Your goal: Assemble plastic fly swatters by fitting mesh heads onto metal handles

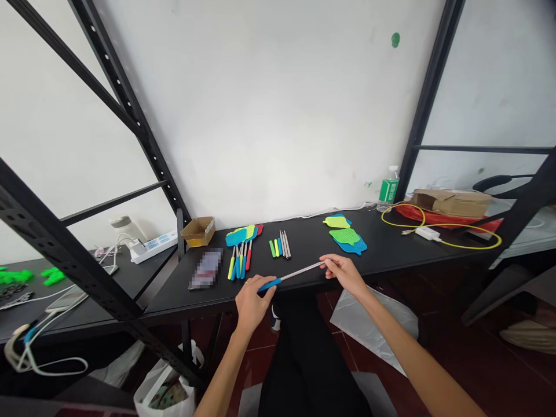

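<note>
Cardboard box [196,238]: left | bottle [388,190], yellow cable [473,247]: right | blue-handled rod [301,271]: between

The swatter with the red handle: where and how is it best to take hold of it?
Probably by its red handle, from above and slightly from the right. This handle points to the near side and is the rightmost of the bunch, with other handles close on its left. The heads overlap at the far end, so gripping there might drag a neighbour.
</note>
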`<state>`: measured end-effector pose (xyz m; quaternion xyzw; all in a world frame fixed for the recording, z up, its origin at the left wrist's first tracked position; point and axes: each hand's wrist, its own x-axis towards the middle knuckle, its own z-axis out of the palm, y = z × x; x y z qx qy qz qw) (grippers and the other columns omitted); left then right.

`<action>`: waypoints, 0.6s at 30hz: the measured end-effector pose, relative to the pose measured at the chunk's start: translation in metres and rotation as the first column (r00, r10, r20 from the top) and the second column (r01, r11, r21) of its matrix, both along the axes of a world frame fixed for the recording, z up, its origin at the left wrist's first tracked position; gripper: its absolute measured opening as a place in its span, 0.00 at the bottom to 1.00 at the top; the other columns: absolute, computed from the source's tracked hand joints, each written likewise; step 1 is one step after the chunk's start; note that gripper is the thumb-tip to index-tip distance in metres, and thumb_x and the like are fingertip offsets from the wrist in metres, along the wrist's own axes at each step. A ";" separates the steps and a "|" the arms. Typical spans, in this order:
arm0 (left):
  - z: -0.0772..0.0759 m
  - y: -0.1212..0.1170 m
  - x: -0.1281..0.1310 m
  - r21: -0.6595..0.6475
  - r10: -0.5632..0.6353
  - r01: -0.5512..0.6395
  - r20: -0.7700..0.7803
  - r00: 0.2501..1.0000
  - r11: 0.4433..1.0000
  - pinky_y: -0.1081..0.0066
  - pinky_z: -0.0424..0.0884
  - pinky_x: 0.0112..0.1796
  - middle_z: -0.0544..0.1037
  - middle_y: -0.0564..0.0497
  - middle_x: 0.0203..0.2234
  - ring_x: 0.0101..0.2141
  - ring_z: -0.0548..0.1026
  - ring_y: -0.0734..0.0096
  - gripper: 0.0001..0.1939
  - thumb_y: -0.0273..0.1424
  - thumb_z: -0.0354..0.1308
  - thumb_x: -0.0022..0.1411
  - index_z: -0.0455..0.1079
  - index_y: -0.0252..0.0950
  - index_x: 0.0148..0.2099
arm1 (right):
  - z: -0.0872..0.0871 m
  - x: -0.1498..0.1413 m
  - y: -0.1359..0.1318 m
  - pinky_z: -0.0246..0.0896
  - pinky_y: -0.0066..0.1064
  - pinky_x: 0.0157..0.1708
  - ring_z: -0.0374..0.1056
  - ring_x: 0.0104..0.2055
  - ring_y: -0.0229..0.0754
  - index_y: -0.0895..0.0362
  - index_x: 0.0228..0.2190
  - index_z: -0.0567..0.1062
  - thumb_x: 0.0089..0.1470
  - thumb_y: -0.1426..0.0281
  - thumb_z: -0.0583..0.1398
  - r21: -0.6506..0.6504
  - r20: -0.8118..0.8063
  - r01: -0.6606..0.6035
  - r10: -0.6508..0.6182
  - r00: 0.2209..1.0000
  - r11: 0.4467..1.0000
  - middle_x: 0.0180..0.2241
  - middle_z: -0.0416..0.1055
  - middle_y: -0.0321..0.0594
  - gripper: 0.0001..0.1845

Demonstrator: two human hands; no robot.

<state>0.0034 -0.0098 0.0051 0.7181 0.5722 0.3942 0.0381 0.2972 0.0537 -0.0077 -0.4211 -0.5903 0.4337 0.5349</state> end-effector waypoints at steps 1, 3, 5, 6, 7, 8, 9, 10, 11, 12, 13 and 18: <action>0.000 0.000 -0.002 -0.026 0.006 -0.005 0.038 0.999 1.000 0.67 0.70 0.37 0.82 0.54 0.38 0.41 0.78 0.60 0.10 0.39 0.59 0.64 0.78 0.48 0.46 | -0.001 0.000 0.001 0.73 0.34 0.30 0.70 0.27 0.39 0.58 0.41 0.80 0.54 0.49 0.63 0.006 0.011 0.002 -0.002 1.000 1.000 0.33 0.77 0.44 0.26; 0.001 0.002 -0.005 -0.077 0.008 0.003 0.141 0.990 0.997 0.68 0.70 0.35 0.82 0.53 0.35 0.37 0.79 0.60 0.10 0.41 0.62 0.61 0.77 0.45 0.43 | -0.001 0.000 0.001 0.73 0.34 0.30 0.70 0.27 0.39 0.58 0.40 0.81 0.53 0.50 0.63 0.009 0.021 0.010 -0.010 1.000 1.000 0.33 0.76 0.43 0.25; 0.003 0.003 -0.008 -0.123 -0.018 0.053 0.273 0.962 0.991 0.68 0.69 0.33 0.81 0.52 0.32 0.34 0.79 0.60 0.13 0.43 0.65 0.58 0.75 0.41 0.40 | 0.000 0.000 0.000 0.72 0.34 0.30 0.70 0.27 0.39 0.58 0.39 0.81 0.52 0.50 0.64 -0.001 0.012 0.010 -0.010 1.000 1.000 0.32 0.76 0.43 0.24; 0.005 0.004 -0.009 -0.141 -0.044 0.097 0.341 0.939 0.985 0.68 0.69 0.33 0.81 0.51 0.31 0.33 0.78 0.61 0.14 0.45 0.65 0.58 0.74 0.40 0.38 | 0.001 0.000 0.000 0.72 0.34 0.30 0.70 0.27 0.39 0.58 0.39 0.81 0.52 0.50 0.64 -0.010 0.001 0.008 -0.008 1.000 1.000 0.32 0.76 0.43 0.24; 0.006 0.004 -0.009 -0.157 -0.072 0.147 0.404 0.912 0.977 0.69 0.69 0.33 0.81 0.51 0.30 0.32 0.78 0.62 0.15 0.45 0.65 0.57 0.73 0.39 0.38 | 0.002 0.000 0.000 0.72 0.34 0.30 0.69 0.27 0.39 0.58 0.39 0.81 0.51 0.50 0.65 -0.019 -0.010 0.004 -0.004 1.000 1.000 0.32 0.76 0.43 0.24; 0.008 0.005 -0.010 -0.172 -0.097 0.195 0.458 0.883 0.966 0.70 0.69 0.31 0.80 0.50 0.28 0.30 0.77 0.63 0.16 0.46 0.66 0.57 0.73 0.38 0.37 | 0.003 0.001 -0.001 0.72 0.34 0.30 0.69 0.27 0.39 0.58 0.39 0.81 0.51 0.50 0.65 -0.029 -0.021 0.000 0.000 1.000 1.000 0.32 0.77 0.43 0.24; 0.009 0.005 -0.010 -0.186 -0.115 0.237 0.503 0.857 0.954 0.71 0.67 0.29 0.79 0.51 0.26 0.27 0.76 0.65 0.16 0.46 0.66 0.57 0.72 0.38 0.37 | 0.004 0.001 -0.001 0.71 0.34 0.30 0.69 0.27 0.38 0.58 0.38 0.81 0.50 0.50 0.66 -0.039 -0.030 -0.005 0.004 1.000 0.999 0.31 0.77 0.43 0.25; 0.011 0.005 -0.011 -0.196 -0.126 0.269 0.536 0.835 0.943 0.72 0.65 0.27 0.78 0.52 0.23 0.24 0.73 0.68 0.17 0.45 0.66 0.57 0.72 0.37 0.38 | 0.005 0.001 -0.002 0.71 0.34 0.30 0.68 0.26 0.38 0.58 0.38 0.81 0.49 0.50 0.66 -0.048 -0.037 -0.008 0.006 0.999 0.999 0.31 0.77 0.43 0.25; 0.012 0.006 -0.011 -0.202 -0.134 0.293 0.563 0.815 0.935 0.73 0.63 0.24 0.76 0.53 0.22 0.22 0.70 0.70 0.16 0.45 0.65 0.58 0.71 0.37 0.38 | 0.006 0.001 -0.002 0.71 0.34 0.30 0.68 0.26 0.38 0.58 0.37 0.81 0.49 0.50 0.66 -0.055 -0.042 -0.013 0.011 0.999 0.998 0.31 0.77 0.44 0.25; 0.013 0.006 -0.012 -0.201 -0.143 0.314 0.587 0.797 0.928 0.74 0.60 0.23 0.75 0.54 0.21 0.20 0.68 0.73 0.16 0.44 0.64 0.59 0.70 0.37 0.39 | 0.007 0.000 -0.003 0.71 0.34 0.30 0.68 0.26 0.38 0.59 0.37 0.81 0.48 0.50 0.67 -0.061 -0.045 -0.017 0.014 0.999 0.998 0.31 0.77 0.44 0.25; 0.014 0.006 -0.013 -0.192 -0.154 0.334 0.610 0.777 0.923 0.74 0.59 0.22 0.74 0.55 0.21 0.19 0.65 0.74 0.15 0.43 0.63 0.60 0.68 0.38 0.40 | 0.008 0.000 -0.003 0.71 0.34 0.30 0.68 0.26 0.38 0.59 0.37 0.81 0.48 0.50 0.67 -0.066 -0.048 -0.021 0.018 0.999 0.998 0.32 0.77 0.44 0.25; 0.018 0.007 -0.020 -0.113 -0.233 0.412 0.678 0.697 0.904 0.69 0.69 0.32 0.78 0.53 0.28 0.22 0.69 0.73 0.09 0.37 0.58 0.62 0.62 0.40 0.40 | 0.011 -0.001 -0.005 0.70 0.34 0.30 0.68 0.26 0.38 0.58 0.37 0.81 0.46 0.50 0.68 -0.075 -0.069 -0.025 0.020 0.997 0.997 0.33 0.79 0.45 0.25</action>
